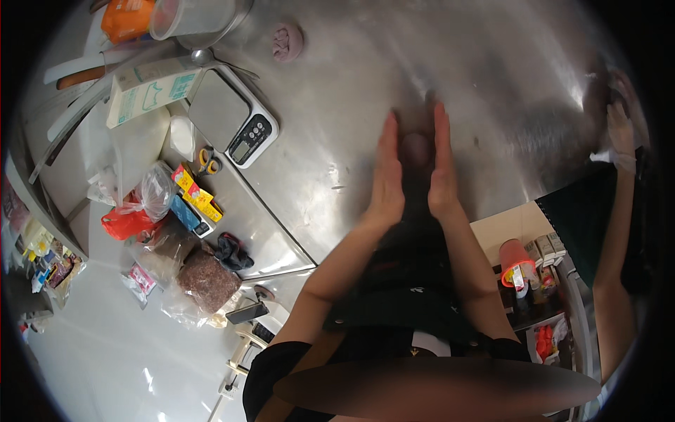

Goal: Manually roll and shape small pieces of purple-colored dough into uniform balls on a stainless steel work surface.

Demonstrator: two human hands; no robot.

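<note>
My left hand (pixel 387 172) and my right hand (pixel 442 165) stand on edge over the steel table (pixel 337 133), palms facing each other and fingers stretched out flat. Between them lies a small round mauve-brown lump (pixel 415 148), which looks like dough. It sits close to both palms; whether they touch it I cannot tell. Farther off to the left, a second mauve lump (pixel 287 42) with a folded, coiled top rests on the table. Neither hand is closed around anything.
Left of my hands stand a kitchen scale (pixel 242 119), a carton (pixel 151 91), scissors (pixel 209 161) and a bag of brown filling (pixel 207 281). At far right, another person's hand (pixel 620 133) reaches to the table edge. An orange-red cup (pixel 517 260) stands on a shelf below.
</note>
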